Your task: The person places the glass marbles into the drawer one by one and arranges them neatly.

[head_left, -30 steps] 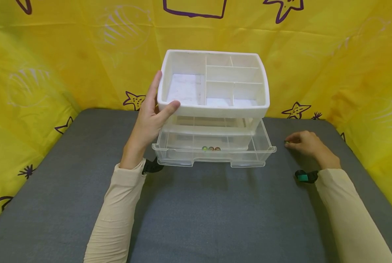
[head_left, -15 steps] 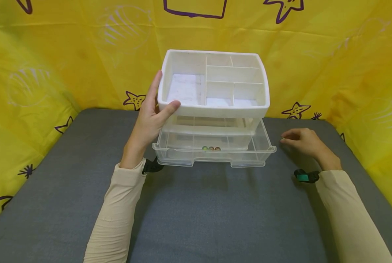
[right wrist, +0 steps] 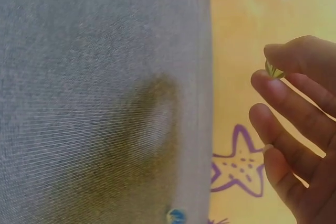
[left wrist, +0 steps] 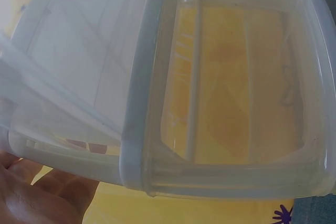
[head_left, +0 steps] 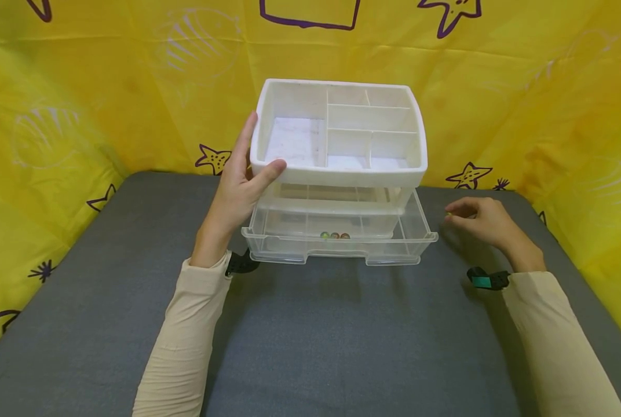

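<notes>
A white plastic drawer organizer (head_left: 339, 174) stands on the grey table, its clear lower drawer (head_left: 336, 258) pulled out toward the front. Three marbles (head_left: 335, 236) lie side by side in that drawer. My left hand (head_left: 237, 191) grips the left end of the organizer's top tray, thumb over the front rim and fingers along the side. In the left wrist view, parts of those fingers are hidden behind the plastic. Off to the right of the drawer, my right hand (head_left: 485, 223) pinches a yellow-green marble (right wrist: 273, 70) between thumb and index finger, raised over the table.
Another marble, a blue one (right wrist: 176, 216), rests on the table close to its far edge in the right wrist view. The top tray has several compartments. A yellow cloth (head_left: 133, 87) with sea-creature drawings hangs behind and along both sides of the grey table (head_left: 342, 347).
My right hand has risen slightly from the table's right side with the marble pinched in its fingertips. The left hand and the organizer have stayed in place.
</notes>
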### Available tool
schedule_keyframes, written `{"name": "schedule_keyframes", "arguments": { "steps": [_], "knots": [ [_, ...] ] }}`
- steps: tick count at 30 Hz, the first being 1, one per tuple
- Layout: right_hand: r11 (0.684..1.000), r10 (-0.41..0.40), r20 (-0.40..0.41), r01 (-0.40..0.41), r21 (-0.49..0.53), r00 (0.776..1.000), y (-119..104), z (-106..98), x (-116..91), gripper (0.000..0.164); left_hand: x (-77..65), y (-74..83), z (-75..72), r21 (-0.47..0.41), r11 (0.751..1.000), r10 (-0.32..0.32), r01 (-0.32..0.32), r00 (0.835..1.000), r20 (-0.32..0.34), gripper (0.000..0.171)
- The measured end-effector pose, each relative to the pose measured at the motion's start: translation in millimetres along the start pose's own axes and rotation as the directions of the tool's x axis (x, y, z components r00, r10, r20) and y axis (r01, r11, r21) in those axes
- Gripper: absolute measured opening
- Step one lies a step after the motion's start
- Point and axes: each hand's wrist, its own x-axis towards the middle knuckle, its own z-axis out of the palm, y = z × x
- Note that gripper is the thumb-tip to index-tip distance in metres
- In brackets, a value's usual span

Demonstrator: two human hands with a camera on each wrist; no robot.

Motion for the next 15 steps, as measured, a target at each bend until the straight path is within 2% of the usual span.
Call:
{"name": "schedule_keyframes", "arguments": {
  "steps": [15],
  "knots": [
    [0.997, -0.07, -0.084, 0.072, 0.017, 0.994, -16.8, -9.3, -4.9, 0.026, 0.2, -1.1, 0.1, -0.008, 1.0, 0.015, -0.015, 1.0, 0.001, 0.082]
  ]
}}
